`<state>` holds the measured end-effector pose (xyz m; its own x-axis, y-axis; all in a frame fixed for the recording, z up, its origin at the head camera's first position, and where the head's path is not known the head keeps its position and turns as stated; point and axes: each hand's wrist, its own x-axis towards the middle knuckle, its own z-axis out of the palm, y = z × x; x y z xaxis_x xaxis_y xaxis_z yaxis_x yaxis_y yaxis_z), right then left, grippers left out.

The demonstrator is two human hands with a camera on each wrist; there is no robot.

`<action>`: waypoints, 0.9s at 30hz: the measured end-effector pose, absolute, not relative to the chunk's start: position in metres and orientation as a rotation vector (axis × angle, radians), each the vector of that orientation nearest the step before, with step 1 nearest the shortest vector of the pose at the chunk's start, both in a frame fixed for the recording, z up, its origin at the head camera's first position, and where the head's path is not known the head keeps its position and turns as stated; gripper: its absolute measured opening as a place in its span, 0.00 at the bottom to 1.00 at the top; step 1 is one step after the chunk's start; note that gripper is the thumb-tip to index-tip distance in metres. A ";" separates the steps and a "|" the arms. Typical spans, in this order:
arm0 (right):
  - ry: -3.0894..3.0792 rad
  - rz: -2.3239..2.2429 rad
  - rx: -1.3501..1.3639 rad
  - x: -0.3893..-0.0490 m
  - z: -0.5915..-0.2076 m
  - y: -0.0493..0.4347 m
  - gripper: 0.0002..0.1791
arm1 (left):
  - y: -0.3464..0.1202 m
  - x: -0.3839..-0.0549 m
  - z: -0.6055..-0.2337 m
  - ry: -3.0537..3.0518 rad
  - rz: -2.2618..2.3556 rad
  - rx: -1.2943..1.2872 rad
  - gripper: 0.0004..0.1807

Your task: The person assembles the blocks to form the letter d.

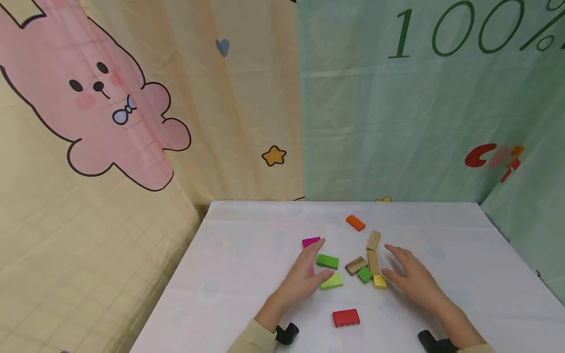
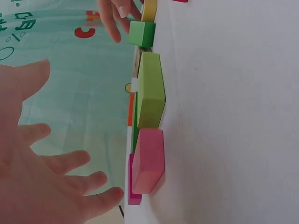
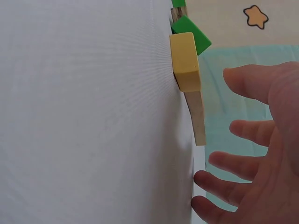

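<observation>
My left hand (image 1: 300, 277) is spread beside the left blocks, fingers extended and holding nothing. Near it lie a magenta block (image 1: 311, 241), a green block (image 1: 328, 261) and a lime block (image 1: 332, 282). A pink block (image 2: 148, 161) shows fully in the left wrist view; in the head view the hand mostly covers it. On the other side, my right hand (image 1: 415, 279) hangs with parted fingers and holds nothing. Closest to it are a yellow block (image 1: 379, 282) and two plain wooden blocks, one nearer (image 1: 372, 262) and one farther (image 1: 373, 240), in a row.
Between the hands, a small green block (image 1: 365, 274) touches a brownish wooden block (image 1: 355, 265). An orange block (image 1: 355, 222) lies toward the back, and a red block (image 1: 346, 317) lies in front. The white-covered table (image 1: 247, 245) ends at printed curtains (image 1: 247, 108).
</observation>
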<state>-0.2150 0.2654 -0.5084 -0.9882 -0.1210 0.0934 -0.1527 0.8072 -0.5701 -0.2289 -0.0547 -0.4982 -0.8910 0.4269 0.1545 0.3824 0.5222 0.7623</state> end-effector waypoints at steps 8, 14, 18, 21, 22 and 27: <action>-2.976 0.853 0.284 -0.220 -0.511 0.264 0.41 | -0.030 -0.239 -0.499 2.671 1.190 0.785 0.40; -3.021 0.775 0.276 -0.225 -0.509 0.261 0.42 | -0.005 -0.249 -0.497 2.614 1.197 0.796 0.38; -3.024 0.763 0.274 -0.229 -0.511 0.259 0.42 | 0.007 -0.256 -0.497 2.592 1.203 0.793 0.37; -3.017 0.743 0.282 -0.231 -0.513 0.258 0.41 | 0.014 -0.259 -0.498 2.578 1.207 0.814 0.36; -3.013 0.731 0.285 -0.232 -0.514 0.258 0.41 | 0.016 -0.260 -0.498 2.572 1.207 0.826 0.36; -3.000 0.685 0.276 -0.235 -0.515 0.258 0.36 | 0.029 -0.266 -0.500 2.587 1.153 0.844 0.32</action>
<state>-0.2352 0.2580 -0.5154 -0.9827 -0.1620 0.0901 -0.1850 0.8858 -0.4257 -0.2655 0.0293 -0.5005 -0.8212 0.5676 0.0591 0.4233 0.5365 0.7301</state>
